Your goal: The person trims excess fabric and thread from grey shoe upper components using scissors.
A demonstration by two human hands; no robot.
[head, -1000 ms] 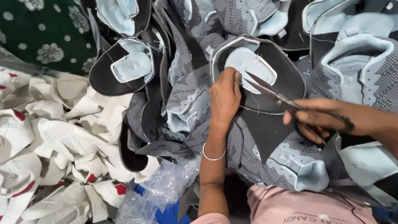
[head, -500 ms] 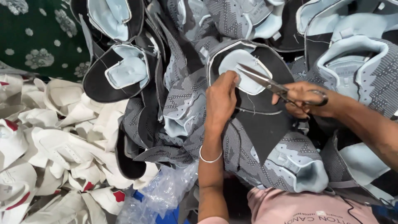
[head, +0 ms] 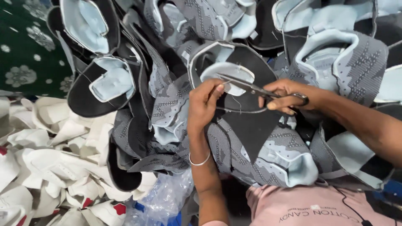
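Item: grey-and-black shoe upper (head: 251, 138), centre of pile, long axis running near to far. My left hand (head: 203, 106) pinches its pale blue tongue patch (head: 228, 71). My right hand (head: 289, 96) grips scissors (head: 247, 87), blades pointing left at the patch, touching it.

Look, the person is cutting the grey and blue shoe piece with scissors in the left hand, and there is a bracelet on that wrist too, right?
Not quite. The head view shows the scissors in the right hand. The left hand pinches the grey and blue shoe piece near the blades, and the thin bracelet is on that left wrist.
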